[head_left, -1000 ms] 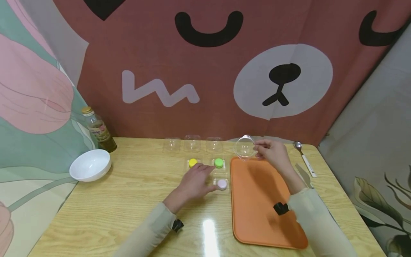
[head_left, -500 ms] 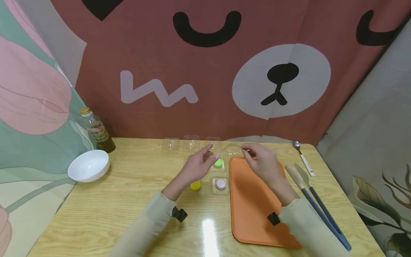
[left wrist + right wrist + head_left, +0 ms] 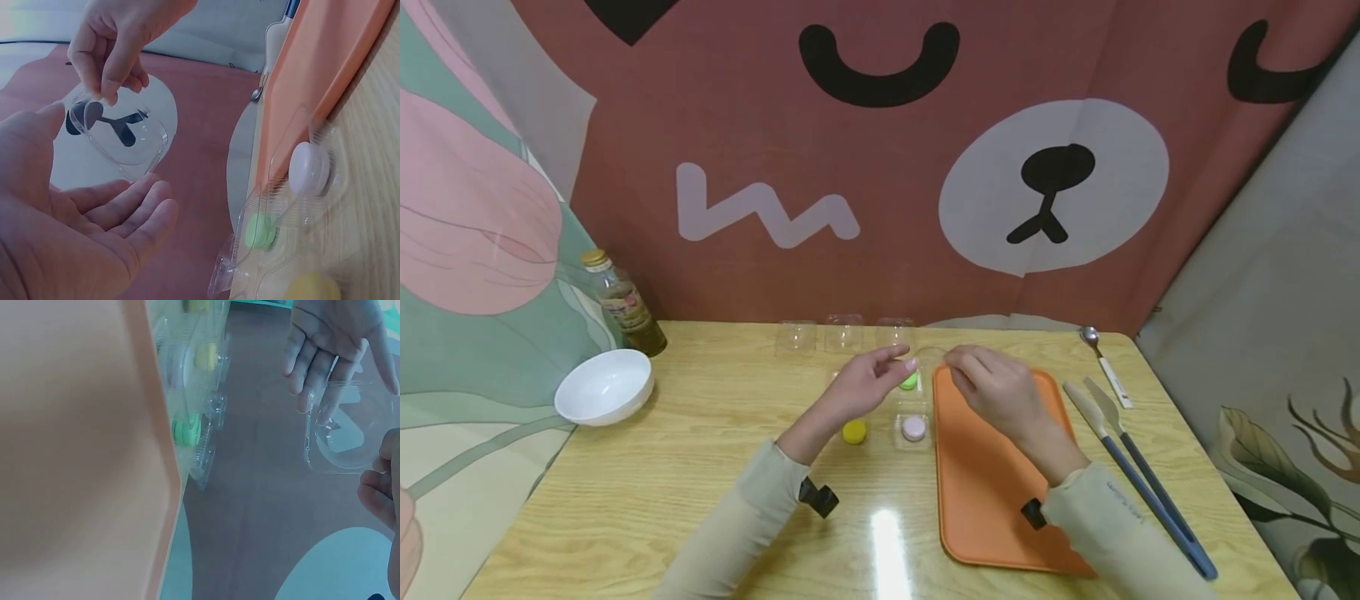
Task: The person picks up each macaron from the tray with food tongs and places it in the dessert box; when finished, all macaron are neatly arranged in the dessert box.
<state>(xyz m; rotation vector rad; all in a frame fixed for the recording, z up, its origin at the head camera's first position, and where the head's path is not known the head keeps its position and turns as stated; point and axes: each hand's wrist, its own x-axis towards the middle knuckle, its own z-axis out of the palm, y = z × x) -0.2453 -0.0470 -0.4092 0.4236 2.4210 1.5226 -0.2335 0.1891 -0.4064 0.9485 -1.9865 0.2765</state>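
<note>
My right hand pinches a clear plastic lid by its edge, above the tray's far left corner. My left hand is held up beside it, palm toward the lid with fingers extended. In the left wrist view its fingertips are close to the lid's lower corner; whether they touch, I cannot tell. Below are macarons in clear plastic holders: a green one partly behind my left thumb, a pale lilac one and a yellow one. The right wrist view shows another yellow macaron, hidden in the head view.
An orange tray lies right of the macarons. Several clear pieces stand along the back edge, including a clear lid. At right are a spoon and two blue-handled utensils. A white bowl and bottle stand left.
My right hand has brought the lid leftward, toward my left hand. My left hand has risen from over the macarons and turned palm toward the lid. The blue-handled utensils are now more uncovered.
</note>
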